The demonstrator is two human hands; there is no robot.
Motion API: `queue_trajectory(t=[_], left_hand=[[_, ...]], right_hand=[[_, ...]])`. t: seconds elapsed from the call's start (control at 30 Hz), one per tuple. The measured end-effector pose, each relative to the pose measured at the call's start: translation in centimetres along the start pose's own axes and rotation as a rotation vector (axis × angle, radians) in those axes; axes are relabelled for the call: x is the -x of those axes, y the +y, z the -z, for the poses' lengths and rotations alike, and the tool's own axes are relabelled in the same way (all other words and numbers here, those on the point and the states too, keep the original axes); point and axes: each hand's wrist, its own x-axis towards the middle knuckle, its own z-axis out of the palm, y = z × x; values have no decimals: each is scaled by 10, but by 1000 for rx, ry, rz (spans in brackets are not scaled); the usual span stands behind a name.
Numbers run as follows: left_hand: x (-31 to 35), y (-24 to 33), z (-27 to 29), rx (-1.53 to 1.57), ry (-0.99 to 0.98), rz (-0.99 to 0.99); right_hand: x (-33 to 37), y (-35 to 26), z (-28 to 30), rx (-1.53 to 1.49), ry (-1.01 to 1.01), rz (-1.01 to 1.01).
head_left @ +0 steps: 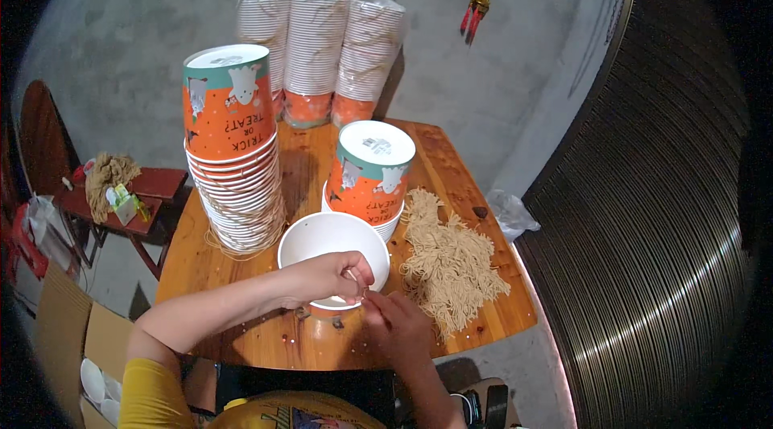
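An open white paper bucket [299, 240] stands at the table's near middle, its mouth tipped toward me. Over its near right rim, my left hand [326, 277] has its fingers curled into a pinch. My right hand [399, 326] meets it from the right, with thumb and finger pinched just outside the rim. A bit of something thin and pale shows at the fingertips, too small to make out. Right of the hands lies a heap of beige cords [455, 268]. Behind the bucket stands a short stack of upside-down orange and green printed buckets [366, 187].
At left rises a tall stack of upturned buckets [229, 119] with cords hanging round its rims. Plastic-wrapped bucket stacks [316, 42] stand at the back of the wooden table [322, 344]. A red bench [161, 183] is at left, a ribbed dark shutter [644, 227] at right.
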Motion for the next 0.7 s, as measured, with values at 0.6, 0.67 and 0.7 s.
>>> queue_trajectory(t=[0.6, 0.67, 0.7], left_hand=[[-4, -6, 10, -1, -49, 26], [-4, -4, 8, -35, -65, 31], [-3, -2, 6, -35, -66, 31]], right_hand=[[10, 16, -6, -482, -120, -390], [9, 17, -4, -597, -147, -537], [7, 17, -1, -614, -181, -568]])
